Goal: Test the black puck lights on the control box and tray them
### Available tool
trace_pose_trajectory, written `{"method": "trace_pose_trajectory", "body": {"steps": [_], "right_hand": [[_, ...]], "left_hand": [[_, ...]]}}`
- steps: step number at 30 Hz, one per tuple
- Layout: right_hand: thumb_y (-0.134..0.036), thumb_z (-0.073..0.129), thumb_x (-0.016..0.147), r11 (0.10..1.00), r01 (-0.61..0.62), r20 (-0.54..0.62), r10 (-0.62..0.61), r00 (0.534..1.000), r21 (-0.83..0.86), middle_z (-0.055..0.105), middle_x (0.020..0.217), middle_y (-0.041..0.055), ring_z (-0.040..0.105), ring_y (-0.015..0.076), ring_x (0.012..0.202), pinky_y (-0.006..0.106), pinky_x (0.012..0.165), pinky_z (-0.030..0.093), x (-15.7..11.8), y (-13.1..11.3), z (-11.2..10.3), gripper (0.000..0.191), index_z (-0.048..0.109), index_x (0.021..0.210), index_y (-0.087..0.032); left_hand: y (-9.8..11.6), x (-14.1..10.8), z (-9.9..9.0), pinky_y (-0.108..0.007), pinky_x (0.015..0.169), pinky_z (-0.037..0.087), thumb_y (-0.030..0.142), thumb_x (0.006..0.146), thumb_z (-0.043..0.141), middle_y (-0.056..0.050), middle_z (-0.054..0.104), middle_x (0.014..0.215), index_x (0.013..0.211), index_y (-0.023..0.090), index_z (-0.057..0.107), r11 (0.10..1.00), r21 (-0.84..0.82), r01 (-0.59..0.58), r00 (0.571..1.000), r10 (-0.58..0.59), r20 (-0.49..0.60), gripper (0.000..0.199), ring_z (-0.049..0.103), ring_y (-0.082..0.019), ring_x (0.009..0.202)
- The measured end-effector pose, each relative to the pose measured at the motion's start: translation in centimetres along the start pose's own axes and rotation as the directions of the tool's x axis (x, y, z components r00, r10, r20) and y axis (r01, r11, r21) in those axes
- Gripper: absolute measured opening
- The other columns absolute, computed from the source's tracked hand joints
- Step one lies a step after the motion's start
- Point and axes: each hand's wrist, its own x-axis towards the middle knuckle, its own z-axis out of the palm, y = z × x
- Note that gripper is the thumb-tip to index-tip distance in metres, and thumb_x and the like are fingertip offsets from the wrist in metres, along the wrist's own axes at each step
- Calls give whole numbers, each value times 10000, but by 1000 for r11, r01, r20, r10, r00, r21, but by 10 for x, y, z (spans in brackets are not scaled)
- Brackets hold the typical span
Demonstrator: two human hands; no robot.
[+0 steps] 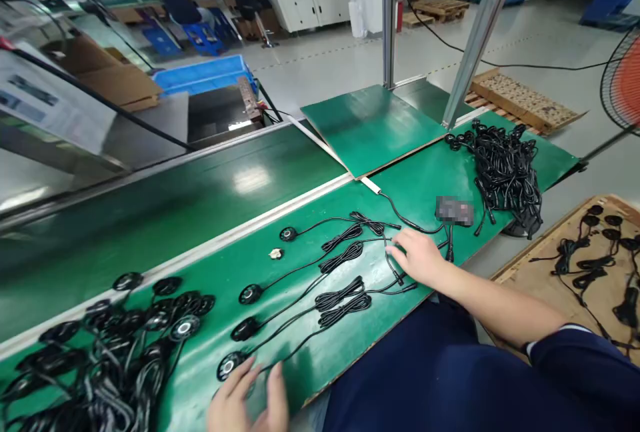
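Observation:
Black round-headed devices with bundled cables lie in a row on the green bench (300, 255). My left hand (247, 399) is low in the view, thumb and fingers apart, over the near end of the closest cable (300, 347). The round head of that cable is mostly hidden under the hand. Just beyond it lies another round head (231, 365). My right hand (417, 257) is at the far ends of the cables, its fingers curled in on a thin black cable (386, 245). Other cable plugs (410, 287) lie just below this hand.
At left is a heap of black devices (115, 345); another cable pile (507, 165) sits at the bench's right end. A small blurred box (454, 211) with leads, a green board (375, 129), a white bit (276, 254) and a fan (623, 82) are around. People sit in back.

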Motion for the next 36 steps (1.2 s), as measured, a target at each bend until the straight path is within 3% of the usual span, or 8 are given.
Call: {"method": "trace_pose_trajectory", "body": {"steps": [3,7,14,22,26,32,34,36], "right_hand": [[-468,536,1025,986,-96,186,121,975,-138,701,1049,120,658,255,993,327,837,471,35,-1,-14,346,705,1058,-167],[-307,611,941,984,-90,294,132,947,-151,726,910,113,681,250,879,301,747,460,70,-11,-20,182,720,918,-163],[-130,456,952,997,-59,245,71,967,-57,726,1025,129,660,226,894,278,718,417,96,-13,-24,266,653,1131,-125],[-218,462,1011,997,-63,203,54,978,38,726,1106,101,637,240,971,297,785,429,134,-4,-27,278,719,1106,-169],[-301,572,1006,1000,18,148,-19,989,11,676,1232,132,577,274,1150,329,925,416,110,13,-36,270,687,1199,-152],[-294,592,993,999,31,130,-26,991,-37,673,1050,88,632,227,969,314,876,454,5,71,-61,187,695,1087,-169],[-258,601,971,999,-5,137,12,991,-49,659,1106,103,634,239,1003,324,889,466,-23,87,-63,187,693,1105,-166],[-230,598,952,999,-39,138,43,990,-34,647,1144,111,634,249,1038,331,902,476,-37,98,-59,205,693,1123,-167]], "left_hand": [[34,1,28,-540,927,551,271,876,692,-136,693,1193,1215,259,627,959,-183,-215,954,246,171,345,684,-330,1059],[72,7,62,-513,999,526,300,935,672,-173,628,1349,1321,231,565,897,-295,-330,855,417,310,406,612,-325,1239],[74,5,80,-505,1004,488,196,959,612,-160,647,1348,1260,229,604,898,-282,-337,831,425,359,302,617,-316,1242],[73,5,79,-503,981,486,221,969,599,-156,656,1322,1229,229,617,903,-247,-353,822,425,379,260,629,-318,1211],[74,8,83,-493,963,488,208,977,583,-149,669,1281,1196,223,625,903,-234,-361,822,426,378,224,638,-311,1175],[84,17,95,-521,964,463,238,971,602,-175,631,1311,1207,212,612,918,-176,-355,853,396,341,237,609,-345,1190],[96,20,97,-528,982,452,237,962,621,-189,608,1342,1250,209,591,898,-214,-385,836,438,332,292,590,-357,1221],[112,23,100,-512,982,454,226,964,619,-177,623,1315,1297,217,563,845,-307,-438,775,528,346,338,601,-339,1199]]}}
